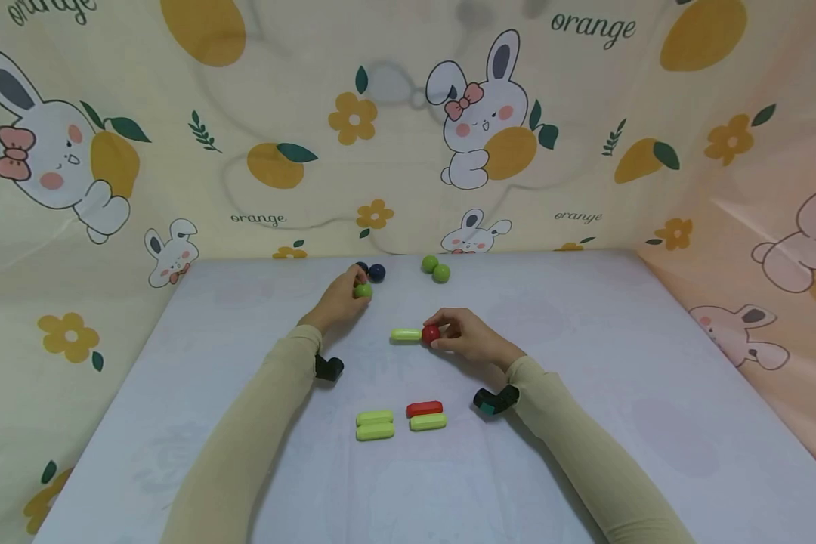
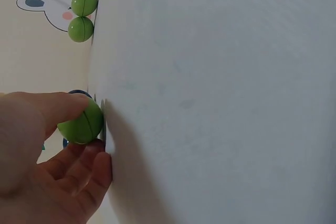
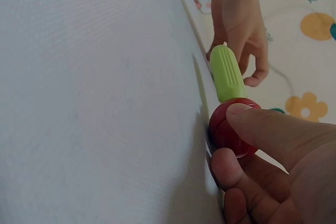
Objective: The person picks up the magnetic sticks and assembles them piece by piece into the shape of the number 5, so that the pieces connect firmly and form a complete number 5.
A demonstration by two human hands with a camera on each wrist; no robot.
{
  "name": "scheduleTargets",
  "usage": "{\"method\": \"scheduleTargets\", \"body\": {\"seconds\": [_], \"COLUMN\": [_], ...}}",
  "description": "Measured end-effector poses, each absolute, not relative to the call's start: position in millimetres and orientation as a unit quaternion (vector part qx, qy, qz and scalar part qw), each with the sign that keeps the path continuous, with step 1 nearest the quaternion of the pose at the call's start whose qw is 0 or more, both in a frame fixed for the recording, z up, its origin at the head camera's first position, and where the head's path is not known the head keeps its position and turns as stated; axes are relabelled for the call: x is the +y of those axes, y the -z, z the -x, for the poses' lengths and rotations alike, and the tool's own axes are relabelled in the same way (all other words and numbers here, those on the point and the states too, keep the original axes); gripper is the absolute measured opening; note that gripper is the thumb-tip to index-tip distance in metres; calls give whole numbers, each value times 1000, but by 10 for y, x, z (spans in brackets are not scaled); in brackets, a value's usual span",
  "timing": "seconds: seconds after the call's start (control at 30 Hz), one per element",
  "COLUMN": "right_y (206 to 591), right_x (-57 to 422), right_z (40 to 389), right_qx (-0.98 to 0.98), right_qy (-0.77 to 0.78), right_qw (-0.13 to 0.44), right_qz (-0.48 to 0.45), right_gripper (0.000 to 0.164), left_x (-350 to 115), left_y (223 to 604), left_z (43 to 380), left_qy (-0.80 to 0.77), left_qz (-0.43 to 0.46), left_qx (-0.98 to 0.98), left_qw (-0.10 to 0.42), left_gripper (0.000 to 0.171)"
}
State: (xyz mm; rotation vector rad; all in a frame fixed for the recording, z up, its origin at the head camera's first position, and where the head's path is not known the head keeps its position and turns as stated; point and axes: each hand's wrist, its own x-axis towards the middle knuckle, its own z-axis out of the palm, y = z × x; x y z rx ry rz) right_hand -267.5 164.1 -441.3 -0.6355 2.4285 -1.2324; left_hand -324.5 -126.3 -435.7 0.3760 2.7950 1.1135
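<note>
My left hand (image 1: 341, 301) is at the far side of the table, its thumb and fingers about a green ball (image 2: 84, 121) with a dark seam. Right behind that hand sit two dark blue balls (image 1: 377, 273), one partly hidden by the fingers. Nearer the middle, my right hand (image 1: 472, 336) pinches a red ball (image 3: 231, 127) between thumb and fingertips. A yellow-green ridged rod (image 3: 227, 72) extends from the red ball toward the left, end against the ball. Both lie at table level.
Two more green balls (image 1: 435, 269) touch each other at the back edge. Closer to me lie two yellow-green rods (image 1: 375, 425) side by side, and a red rod (image 1: 425, 409) beside another yellow-green rod (image 1: 428, 422). A printed cloth (image 1: 394, 174) hangs behind the white table (image 1: 557, 468).
</note>
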Motion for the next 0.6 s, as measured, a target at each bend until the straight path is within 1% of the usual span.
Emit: {"method": "scheduleTargets", "body": {"seconds": [0.17,0.6], "right_y": [4438,4421], "right_x": [1642,1641], "right_z": [2690,2683], "right_qx": [857,857], "right_qy": [433,432], "right_qw": [169,173], "right_qz": [225,221], "right_gripper": [34,34], "left_x": [-1291,-1310], "left_y": [4371,4293], "left_z": [3229,3150], "left_qy": [-372,-370], "left_qz": [-128,-128], "left_qx": [918,918], "left_qw": [49,67], "left_gripper": [30,32]}}
